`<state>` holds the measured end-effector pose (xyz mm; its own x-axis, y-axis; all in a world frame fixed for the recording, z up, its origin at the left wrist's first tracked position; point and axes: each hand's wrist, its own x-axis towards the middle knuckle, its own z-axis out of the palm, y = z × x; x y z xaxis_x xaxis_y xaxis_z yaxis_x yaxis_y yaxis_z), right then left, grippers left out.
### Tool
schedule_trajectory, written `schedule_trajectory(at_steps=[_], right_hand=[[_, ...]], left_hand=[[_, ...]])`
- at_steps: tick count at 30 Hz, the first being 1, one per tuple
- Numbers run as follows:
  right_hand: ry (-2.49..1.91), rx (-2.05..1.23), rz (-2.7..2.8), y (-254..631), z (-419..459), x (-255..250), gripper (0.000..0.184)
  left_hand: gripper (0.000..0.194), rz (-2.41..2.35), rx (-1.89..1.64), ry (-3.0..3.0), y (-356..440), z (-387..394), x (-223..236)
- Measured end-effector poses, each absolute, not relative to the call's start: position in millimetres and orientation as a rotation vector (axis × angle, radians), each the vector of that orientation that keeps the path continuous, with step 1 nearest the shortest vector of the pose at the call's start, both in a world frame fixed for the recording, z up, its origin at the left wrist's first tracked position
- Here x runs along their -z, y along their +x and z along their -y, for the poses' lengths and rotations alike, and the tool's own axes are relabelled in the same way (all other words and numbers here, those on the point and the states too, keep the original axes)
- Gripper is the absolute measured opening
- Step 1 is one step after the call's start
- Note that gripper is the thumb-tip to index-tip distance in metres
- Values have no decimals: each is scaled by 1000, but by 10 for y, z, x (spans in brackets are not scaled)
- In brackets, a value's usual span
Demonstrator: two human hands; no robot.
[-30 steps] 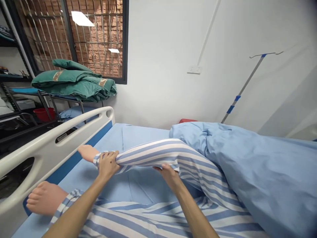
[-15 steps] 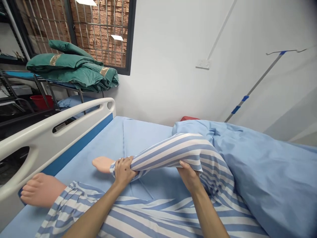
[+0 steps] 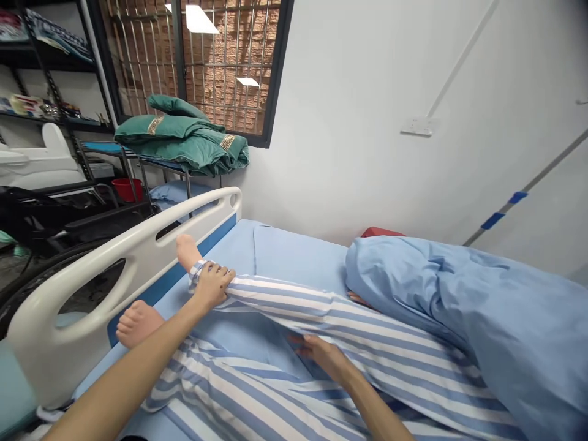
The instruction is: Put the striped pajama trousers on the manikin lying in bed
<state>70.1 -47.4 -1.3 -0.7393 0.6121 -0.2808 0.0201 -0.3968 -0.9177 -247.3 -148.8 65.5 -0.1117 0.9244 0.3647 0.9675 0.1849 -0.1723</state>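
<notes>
Beyond the bed rail (image 3: pixel 138 245), folded quilts (image 3: pixel 181 144) lie on a metal rack (image 3: pixel 103 147).

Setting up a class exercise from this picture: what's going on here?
A person is handling a lifelike patient figure lying on a hospital bed. Their left hand grips the cuff of a striped pyjama trouser leg, and their right hand touches that leg further up. The leg lies on the blue sheet; its foot points toward the white side rail. A blue quilt covers the figure's upper body.
</notes>
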Motion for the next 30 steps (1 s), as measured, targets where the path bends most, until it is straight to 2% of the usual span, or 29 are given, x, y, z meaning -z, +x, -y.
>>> schedule_trajectory(at_steps=[6, 11, 14, 18, 20, 22, 25, 27, 28, 30], right_hand=[[-964, -2299, 1775, 657, 467, 281, 15], [-968, -2312, 1828, 655, 419, 368, 21], [-1015, -2319, 1803, 636, 426, 399, 23], [-1093, -2280, 1816, 585, 464, 349, 28], [-1141, -2179, 1919, 536, 540, 254, 37], [-1159, -1951, 2147, 454, 724, 119, 42], [-1135, -1374, 2389, 264, 1325, -100, 20], [-1062, -1220, 2356, 124, 1951, -212, 9], [-967, -1314, 2337, 64, 2308, -250, 9], [-596, -1858, 2366, -20, 3036, -289, 12]], left_hand=[[42, 2063, 111, -1868, -2603, 1443, -325], [43, 2176, 155, -1821, -2624, 1407, 36], [43, 2242, 160, -1748, -2572, 1429, 101], [60, 2341, 296, -1678, -2337, 1604, 10], [67, 2379, 418, -1684, -2170, 1751, -61], [65, 2413, 525, -1730, -2026, 1915, -127], [57, 2495, 610, -1783, -1944, 2161, -195], [51, 2528, 634, -1777, -1979, 2319, -210], [49, 2534, 644, -1765, -2008, 2394, -208], [45, 2525, 658, -1750, -2058, 2534, -194]])
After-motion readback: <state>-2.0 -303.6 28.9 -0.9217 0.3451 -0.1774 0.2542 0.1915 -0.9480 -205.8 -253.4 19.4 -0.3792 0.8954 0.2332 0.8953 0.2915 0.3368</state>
